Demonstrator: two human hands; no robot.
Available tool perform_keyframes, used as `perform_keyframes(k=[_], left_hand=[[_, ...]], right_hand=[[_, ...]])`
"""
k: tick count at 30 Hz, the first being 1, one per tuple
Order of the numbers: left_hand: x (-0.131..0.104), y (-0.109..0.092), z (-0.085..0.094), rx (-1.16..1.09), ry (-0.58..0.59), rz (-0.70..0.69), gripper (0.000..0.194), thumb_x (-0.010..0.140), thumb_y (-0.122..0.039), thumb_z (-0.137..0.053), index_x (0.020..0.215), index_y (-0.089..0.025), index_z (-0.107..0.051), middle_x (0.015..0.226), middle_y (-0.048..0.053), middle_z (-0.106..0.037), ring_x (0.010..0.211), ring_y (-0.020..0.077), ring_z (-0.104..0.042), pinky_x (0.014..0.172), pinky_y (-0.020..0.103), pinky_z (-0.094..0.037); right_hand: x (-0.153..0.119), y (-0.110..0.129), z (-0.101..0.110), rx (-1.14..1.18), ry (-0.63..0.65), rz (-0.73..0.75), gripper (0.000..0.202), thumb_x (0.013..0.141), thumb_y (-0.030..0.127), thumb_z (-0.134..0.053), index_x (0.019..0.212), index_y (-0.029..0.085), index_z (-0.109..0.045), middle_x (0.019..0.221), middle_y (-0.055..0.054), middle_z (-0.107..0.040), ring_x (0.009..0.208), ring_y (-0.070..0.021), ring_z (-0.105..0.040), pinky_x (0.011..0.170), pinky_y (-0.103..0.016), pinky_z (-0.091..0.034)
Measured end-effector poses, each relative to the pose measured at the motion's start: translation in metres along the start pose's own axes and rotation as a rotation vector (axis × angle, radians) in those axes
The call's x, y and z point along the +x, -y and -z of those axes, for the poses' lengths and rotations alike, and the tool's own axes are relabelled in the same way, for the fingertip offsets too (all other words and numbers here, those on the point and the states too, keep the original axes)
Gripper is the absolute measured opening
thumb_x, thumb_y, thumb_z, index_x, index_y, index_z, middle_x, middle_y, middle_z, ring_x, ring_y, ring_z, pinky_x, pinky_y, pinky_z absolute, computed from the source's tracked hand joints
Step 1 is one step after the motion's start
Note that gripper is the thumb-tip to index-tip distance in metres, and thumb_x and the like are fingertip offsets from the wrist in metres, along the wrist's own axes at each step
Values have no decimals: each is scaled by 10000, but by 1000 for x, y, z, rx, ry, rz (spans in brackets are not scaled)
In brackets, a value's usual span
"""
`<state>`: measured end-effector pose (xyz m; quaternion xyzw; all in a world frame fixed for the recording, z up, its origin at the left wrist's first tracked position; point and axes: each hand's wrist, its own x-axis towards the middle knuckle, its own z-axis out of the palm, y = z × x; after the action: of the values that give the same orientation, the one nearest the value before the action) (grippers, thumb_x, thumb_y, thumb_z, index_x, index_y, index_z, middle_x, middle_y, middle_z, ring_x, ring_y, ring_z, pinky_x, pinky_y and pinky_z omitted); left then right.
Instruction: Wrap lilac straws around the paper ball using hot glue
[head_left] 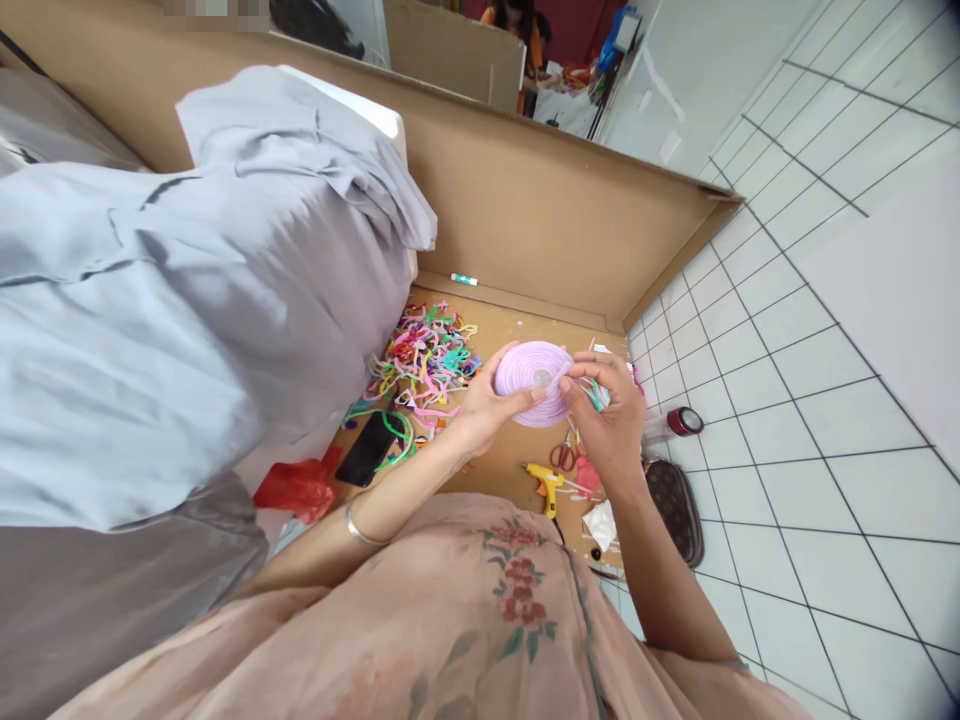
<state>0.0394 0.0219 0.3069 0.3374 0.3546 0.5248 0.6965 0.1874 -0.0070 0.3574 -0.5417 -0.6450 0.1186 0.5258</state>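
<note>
A round, flat lilac coil (523, 366), wound in a spiral with a pale centre, is held up over the work surface. My left hand (491, 402) grips it from the left, with the thumb lying across its face near the middle. At the coil's right edge my right hand (611, 402) pinches a lilac strand or end between thumb and fingers; the exact material is too small to tell. Below the hands lie a yellow glue gun (551, 485) and red-handled scissors (564, 455). To the left is a heap of colourful fuzzy pipe cleaners (427, 355).
A black phone (367, 450) and red plastic (300, 488) lie at left. A glue stick (464, 279) rests by the tall cardboard wall (517, 190). Grey cloth (225, 290) bulks at left. A bottle (679, 423) and brown bag (675, 512) stand right. Another person (517, 20) is beyond.
</note>
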Motion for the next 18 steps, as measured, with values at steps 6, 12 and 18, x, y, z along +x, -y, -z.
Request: perform_keyframes(k=[6, 12, 18], left_hand=[[-2, -4, -1, -35, -6, 24, 948, 524, -324, -944, 1377, -193, -550, 1297, 112, -658, 1188, 270, -626, 1044, 387, -503], [-5, -8, -4, -27, 5, 37, 923, 519, -316, -940, 1353, -201, -559, 1237, 88, -672, 1109, 233, -627, 993, 342, -495], [-6, -6, -1, -2, -4, 8, 909, 510, -331, -936, 1334, -205, -573, 1236, 85, -666, 1133, 243, -616, 1014, 355, -479]], right_hand=[[-3, 0, 0, -30, 8, 29, 61, 867, 297, -686, 866, 247, -721, 990, -44, -717, 992, -220, -672, 933, -435, -535], [-3, 0, -1, -24, -5, 29, 59, 862, 302, -702, 850, 249, -727, 983, -44, -724, 977, -213, -684, 924, -429, -550], [-3, 1, -2, -4, -7, -7, 64, 851, 307, -706, 834, 249, -726, 971, -44, -726, 983, -213, -684, 928, -427, -547]])
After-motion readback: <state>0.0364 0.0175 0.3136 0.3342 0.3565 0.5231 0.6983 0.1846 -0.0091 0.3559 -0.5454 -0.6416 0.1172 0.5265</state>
